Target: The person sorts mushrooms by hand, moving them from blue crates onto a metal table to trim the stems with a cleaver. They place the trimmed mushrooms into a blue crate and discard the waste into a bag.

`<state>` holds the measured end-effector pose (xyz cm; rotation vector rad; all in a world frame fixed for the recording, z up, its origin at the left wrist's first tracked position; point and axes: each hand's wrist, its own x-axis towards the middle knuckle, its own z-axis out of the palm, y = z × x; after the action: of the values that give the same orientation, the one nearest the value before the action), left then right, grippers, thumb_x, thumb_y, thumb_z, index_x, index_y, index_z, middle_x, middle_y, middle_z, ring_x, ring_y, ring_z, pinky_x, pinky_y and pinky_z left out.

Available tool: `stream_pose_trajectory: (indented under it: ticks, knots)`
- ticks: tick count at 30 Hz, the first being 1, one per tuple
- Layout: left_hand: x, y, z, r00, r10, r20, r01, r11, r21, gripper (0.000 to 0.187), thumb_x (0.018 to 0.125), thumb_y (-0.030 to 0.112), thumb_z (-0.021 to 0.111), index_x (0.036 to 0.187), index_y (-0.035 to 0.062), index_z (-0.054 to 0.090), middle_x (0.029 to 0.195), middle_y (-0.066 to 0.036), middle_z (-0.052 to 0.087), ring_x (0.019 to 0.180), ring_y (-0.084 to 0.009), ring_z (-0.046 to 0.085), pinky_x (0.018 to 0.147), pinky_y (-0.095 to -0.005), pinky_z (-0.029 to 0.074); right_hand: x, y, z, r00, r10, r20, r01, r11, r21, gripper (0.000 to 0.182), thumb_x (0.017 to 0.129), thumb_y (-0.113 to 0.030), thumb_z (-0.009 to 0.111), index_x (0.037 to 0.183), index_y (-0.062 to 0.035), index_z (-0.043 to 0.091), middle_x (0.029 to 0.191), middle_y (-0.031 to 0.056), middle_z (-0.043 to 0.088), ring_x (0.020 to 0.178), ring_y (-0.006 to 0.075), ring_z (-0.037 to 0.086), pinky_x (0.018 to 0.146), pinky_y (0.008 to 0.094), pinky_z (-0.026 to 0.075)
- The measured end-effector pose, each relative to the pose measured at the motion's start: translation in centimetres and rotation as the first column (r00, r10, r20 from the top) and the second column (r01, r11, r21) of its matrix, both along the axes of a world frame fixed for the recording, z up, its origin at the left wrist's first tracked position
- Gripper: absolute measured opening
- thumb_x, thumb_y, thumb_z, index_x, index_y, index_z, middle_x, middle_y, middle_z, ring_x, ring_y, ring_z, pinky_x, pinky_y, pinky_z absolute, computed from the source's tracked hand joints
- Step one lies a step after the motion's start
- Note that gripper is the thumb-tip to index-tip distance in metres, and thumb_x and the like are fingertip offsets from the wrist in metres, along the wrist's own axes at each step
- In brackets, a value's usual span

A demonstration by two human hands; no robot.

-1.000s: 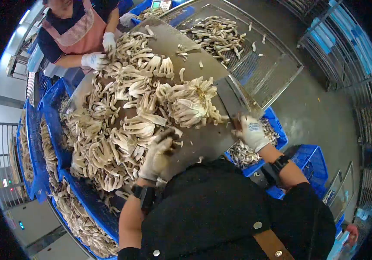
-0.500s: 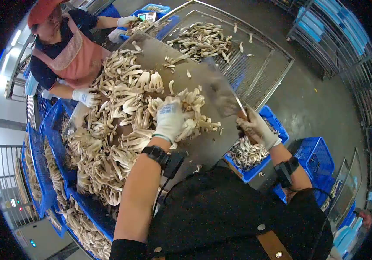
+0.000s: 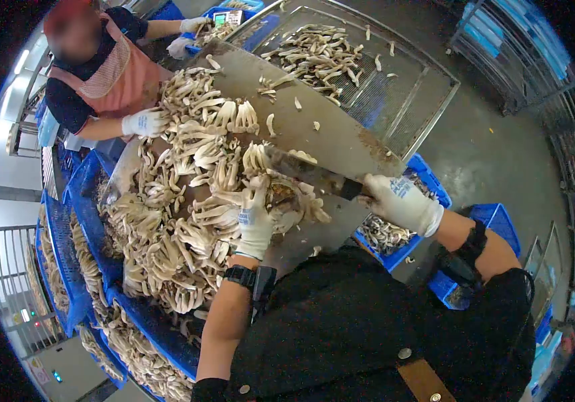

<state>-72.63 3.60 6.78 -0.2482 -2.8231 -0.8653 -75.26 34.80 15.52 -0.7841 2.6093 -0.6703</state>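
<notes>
My right hand (image 3: 404, 203), in a white glove, is closed round the handle of a broad-bladed knife (image 3: 311, 173). The blade points left and lies against the top of a mushroom clump (image 3: 291, 201) with a brown base. My gloved left hand (image 3: 255, 218) grips the near left side of that clump, its fingers close to the blade. A large heap of pale, long-stemmed mushrooms (image 3: 160, 244) spreads to the left of my hands. The heap rests on a metal table (image 3: 341, 127).
Across the table stands a co-worker in a pink apron (image 3: 123, 74), one gloved hand (image 3: 145, 123) on the heap. A mesh rack (image 3: 411, 100) holds cut mushrooms. Blue crates (image 3: 394, 261) stand below right; blue crates of mushrooms (image 3: 147, 328) line the left. Shelving (image 3: 528, 80) stands far right.
The knife has swung from raised and blurred down to the left, onto the clump. My right hand has turned over with it. My left hand has shifted slightly down and left.
</notes>
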Motion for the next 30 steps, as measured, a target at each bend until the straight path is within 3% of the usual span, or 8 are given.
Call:
stream_pose_trajectory:
  ticks: [6,9,10,11,17,20,26,30]
  knots:
    - [0.3,0.3,-1.1,0.978,0.072,0.193,-0.089,0.992,0.083,0.073,0.067,0.028,0.078,0.128,0.0026,0.047,0.117,-0.023,0.051,0.106,-0.0398,0.051,0.089,-0.0428,0.044,-3.9,-5.3,-1.6,0.983,0.159,-0.091,-0.162,0.987,-0.022,0.035,0.079,-0.018,0.060,0.106,0.0006,0.046,0.081,0.0191,0.060,0.080,0.0373,0.061,0.067,0.0442,0.049]
    - [0.4,0.6,0.2,0.975,0.090,0.202,-0.160,0.918,0.363,0.072,0.070,0.034,0.076,0.128,0.0025,0.048,0.115,-0.023,0.052,0.104,-0.0403,0.051,0.089,-0.0434,0.044,-4.1,-5.0,-0.5,0.984,0.138,-0.117,-0.146,0.987,-0.064,0.036,0.082,-0.021,0.060,0.106,0.0014,0.046,0.080,0.0204,0.060,0.079,0.0382,0.061,0.068,0.0444,0.048]
    - [0.3,0.4,-0.6,0.981,0.112,0.161,-0.159,0.932,0.326,0.071,0.071,0.036,0.075,0.127,0.0022,0.048,0.115,-0.023,0.052,0.104,-0.0405,0.052,0.089,-0.0436,0.044,-3.9,-4.7,0.4,0.984,0.123,-0.129,-0.135,0.987,-0.088,0.037,0.082,-0.023,0.059,0.106,0.0017,0.046,0.080,0.0210,0.060,0.079,0.0385,0.061,0.069,0.0445,0.048]
    - [0.4,0.0,-2.2,0.984,0.131,0.122,-0.161,0.944,0.289,0.070,0.072,0.038,0.073,0.127,0.0020,0.048,0.114,-0.023,0.053,0.104,-0.0406,0.052,0.089,-0.0439,0.043,-4.1,-4.5,2.5,0.988,0.052,0.147,-0.055,0.998,0.014,0.038,0.085,-0.026,0.058,0.106,0.0025,0.045,0.079,0.0231,0.060,0.079,0.0394,0.060,0.069,0.0455,0.047]
    - [0.3,-0.3,-0.4,0.982,0.150,0.116,-0.162,0.981,0.102,0.060,0.076,0.040,0.069,0.117,-0.0002,0.053,0.108,-0.026,0.055,0.100,-0.0413,0.053,0.085,-0.0440,0.044,4.2,2.1,1.6,0.941,-0.172,0.292,0.177,0.984,0.009,0.039,0.091,-0.036,0.051,0.105,-0.0005,0.045,0.082,0.0242,0.059,0.077,0.0388,0.059,0.068,0.0445,0.046]
    - [-2.3,-0.6,2.4,0.968,0.118,0.222,-0.118,0.993,-0.013,0.053,0.076,0.038,0.069,0.111,-0.0005,0.057,0.106,-0.025,0.055,0.097,-0.0408,0.054,0.082,-0.0438,0.045,7.7,2.3,2.9,0.730,-0.378,0.570,0.451,0.893,0.015,0.046,0.091,-0.037,0.051,0.115,0.0016,0.043,0.086,0.0195,0.056,0.076,0.0315,0.058,0.068,0.0383,0.047]
    - [-9.0,2.5,2.0,0.976,-0.197,-0.087,0.186,0.975,-0.123,0.039,0.076,0.028,0.070,0.106,0.0054,0.063,0.094,-0.019,0.060,0.089,-0.0352,0.057,0.078,-0.0402,0.047,9.9,2.6,0.6,0.841,-0.368,0.398,0.423,0.904,-0.058,0.041,0.090,-0.034,0.056,0.104,0.0025,0.043,0.085,0.0171,0.052,0.072,0.0281,0.054,0.064,0.0388,0.045]
    - [-8.3,2.4,2.0,0.975,-0.125,0.186,0.117,0.992,0.052,0.038,0.076,0.028,0.069,0.107,0.0055,0.065,0.092,-0.019,0.065,0.089,-0.0336,0.061,0.079,-0.0377,0.048,12.3,2.9,-1.4,0.424,-0.245,0.872,0.798,0.557,-0.231,0.035,0.090,-0.031,0.058,0.097,0.0002,0.043,0.083,0.0111,0.049,0.069,0.0169,0.053,0.056,0.0321,0.044]
